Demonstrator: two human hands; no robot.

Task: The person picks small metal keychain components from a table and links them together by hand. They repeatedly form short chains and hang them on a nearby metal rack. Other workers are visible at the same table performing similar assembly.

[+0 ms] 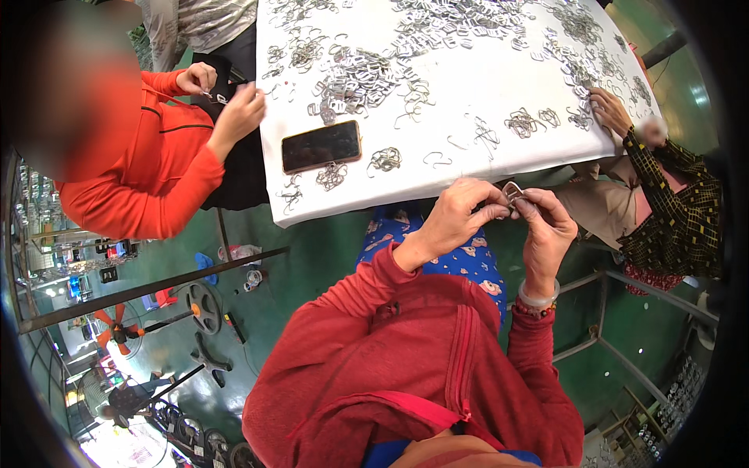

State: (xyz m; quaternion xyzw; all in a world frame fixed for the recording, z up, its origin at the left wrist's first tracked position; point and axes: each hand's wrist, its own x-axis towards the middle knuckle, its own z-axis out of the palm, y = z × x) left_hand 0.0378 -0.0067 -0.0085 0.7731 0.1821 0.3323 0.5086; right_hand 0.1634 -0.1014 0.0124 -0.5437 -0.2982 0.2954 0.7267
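Close in front of me, just past the table's near edge, a small metal buckle [512, 190] is pinched between both hands. The fingertips of my left hand [462, 209] close on it from the left. My right hand [548, 228] grips its other side with thumb and forefinger. Fingers cover part of the buckle, so its full shape is hidden. On the white-covered table [406, 187] beyond lie small heaps of bent wire pieces [385, 159] and a larger pile of silver buckles [355, 82].
A black phone [321, 147] lies on the table's near left part. At the left, a person in an orange top [172, 179] handles small metal pieces. Another person's hand [610, 111] rests at the right table edge. Metal frame bars [156, 290] and a fan [117, 328] stand left.
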